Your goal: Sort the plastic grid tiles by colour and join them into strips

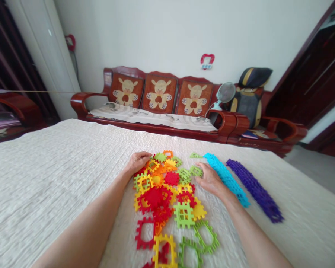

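A loose heap of flat plastic interlocking building pieces (171, 178) in red, yellow, orange and green spreads down the middle of the bed-like surface. At the heap's far left edge rests my left hand (139, 162), its fingers curled over pieces there; what they hold, if anything, is hidden. My right hand (208, 178) is on the other side, thumb and fingers around a green triangular piece (195, 171). Beyond it lies another green triangle (195, 155). Right of that hand run a light blue row of pieces (226, 178) and a purple row (254, 190).
The pieces lie on a pale quilted cover (72, 167). Past its far edge stands a wooden sofa (156, 124) with bear-patterned cushions (159, 93). A small fan (226, 93) and an armchair (284, 128) are at the back right.
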Demonstrator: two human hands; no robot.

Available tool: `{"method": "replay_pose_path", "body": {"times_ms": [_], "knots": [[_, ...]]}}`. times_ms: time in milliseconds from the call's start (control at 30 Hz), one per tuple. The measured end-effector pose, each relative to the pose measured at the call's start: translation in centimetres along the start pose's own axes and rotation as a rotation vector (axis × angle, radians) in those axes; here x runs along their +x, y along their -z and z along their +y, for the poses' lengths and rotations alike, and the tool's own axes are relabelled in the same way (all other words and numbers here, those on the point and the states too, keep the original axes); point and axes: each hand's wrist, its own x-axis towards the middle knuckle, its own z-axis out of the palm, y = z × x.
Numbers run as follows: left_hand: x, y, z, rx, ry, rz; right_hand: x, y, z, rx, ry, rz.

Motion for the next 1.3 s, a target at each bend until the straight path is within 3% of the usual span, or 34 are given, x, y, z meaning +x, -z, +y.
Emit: {"method": "replay_pose_path", "body": {"times_ms": [267, 500, 667, 933, 1300], "knots": [[0.3, -0.1, -0.7, 0.003, -0.045, 0.002, -0.3, 0.6, -0.6, -0.057, 0.025, -0.060], [0.2, -0.1, -0.5, -0.011, -0.035, -0.005, -0.3, 0.0, 0.4, -0.055, 0.080, 0.005], [0.1, -0.1, -0.3, -0.012, -0.032, 0.009, -0.1, -0.2, 0.0, -0.072, 0.022, 0.017], [0.0, -0.1, -0.1, -0.021, -0.036, 0.017, -0.2, -0.8, -0.5, -0.082, 0.141, 0.027], [-0.4, 0.1, 0.7, -0.025, -0.008, 0.007, 0.0, -0.6, -0.7, -0.197, -0.026, 0.104]]}}
